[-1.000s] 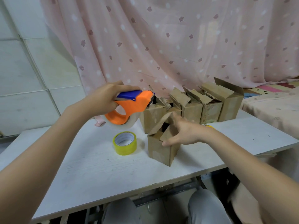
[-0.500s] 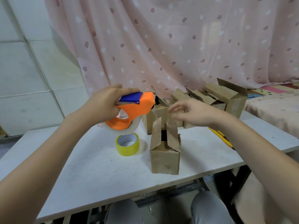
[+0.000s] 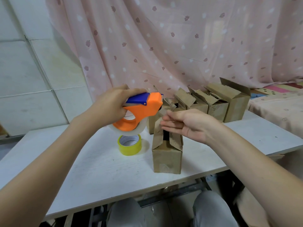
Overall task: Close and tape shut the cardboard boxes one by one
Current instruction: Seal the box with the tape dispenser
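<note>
One cardboard box stands upright near the table's front edge, its top flaps raised, a dark gap between them running away from the viewer, while the right hand hovers above with fingers straight and the left hand grips the orange tape dispenser, nose pointing right.

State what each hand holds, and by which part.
Left hand grips the orange-and-blue plastic tape dispenser by its handle. Right hand holds nothing, fingers straight above the front cardboard box.

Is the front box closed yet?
No. The front box is open: its flaps stand up with a dark gap between them, untaped.
</note>
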Demonstrator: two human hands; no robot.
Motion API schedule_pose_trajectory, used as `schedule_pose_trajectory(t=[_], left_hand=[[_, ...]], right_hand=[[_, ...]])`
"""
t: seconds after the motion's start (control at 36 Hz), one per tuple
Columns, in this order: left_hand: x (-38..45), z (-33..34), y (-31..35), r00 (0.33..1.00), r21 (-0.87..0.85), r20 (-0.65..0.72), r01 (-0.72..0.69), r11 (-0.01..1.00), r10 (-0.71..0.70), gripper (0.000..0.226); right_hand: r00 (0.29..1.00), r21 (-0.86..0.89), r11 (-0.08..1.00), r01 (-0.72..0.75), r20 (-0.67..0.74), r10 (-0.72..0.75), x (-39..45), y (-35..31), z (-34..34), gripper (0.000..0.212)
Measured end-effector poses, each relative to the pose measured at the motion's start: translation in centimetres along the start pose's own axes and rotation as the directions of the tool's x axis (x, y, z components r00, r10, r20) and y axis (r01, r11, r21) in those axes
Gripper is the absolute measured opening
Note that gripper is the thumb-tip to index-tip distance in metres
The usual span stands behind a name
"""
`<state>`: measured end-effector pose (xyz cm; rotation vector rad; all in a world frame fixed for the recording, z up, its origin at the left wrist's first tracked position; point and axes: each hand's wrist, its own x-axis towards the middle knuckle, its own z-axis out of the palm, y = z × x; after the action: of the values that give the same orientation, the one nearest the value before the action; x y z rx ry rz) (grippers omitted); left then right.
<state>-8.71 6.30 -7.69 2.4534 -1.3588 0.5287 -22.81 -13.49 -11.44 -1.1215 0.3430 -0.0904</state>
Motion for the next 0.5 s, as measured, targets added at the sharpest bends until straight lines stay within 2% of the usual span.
schedule_pose_trajectory(t=[0.06, 0.22, 0.33, 0.5], left_hand=[[-0.1, 0.4, 0.0, 1.000, 0.015, 0.021, -0.009, 1.000, 0.008, 0.088], [-0.4, 1.2, -0.4, 0.999, -0.006, 0.049, -0.024, 1.000, 0.024, 0.085], [-0.9, 1.9, -0.8, 0.998, -0.034, 0.054, -0.034, 0.999, 0.036, 0.085], [-2.1, 2.7, -0.8, 0.998, 0.006, -0.022, -0.052, 0.999, 0.052, 0.082]], right_hand=[[1.000, -0.001, 1.000, 0.012, -0.009, -0.012, 0.0, 0.2, -0.5, 0.011], [0.998, -0.100, 0.994, 0.035, -0.045, -0.040, 0.1, -0.3, -0.9, 0.016], [0.994, -0.232, 0.970, 0.069, -0.070, -0.088, -0.1, -0.7, -1.0, 0.014], [0.987, -0.331, 0.939, 0.091, -0.093, -0.129, -0.2, -0.9, -1.1, 0.012]])
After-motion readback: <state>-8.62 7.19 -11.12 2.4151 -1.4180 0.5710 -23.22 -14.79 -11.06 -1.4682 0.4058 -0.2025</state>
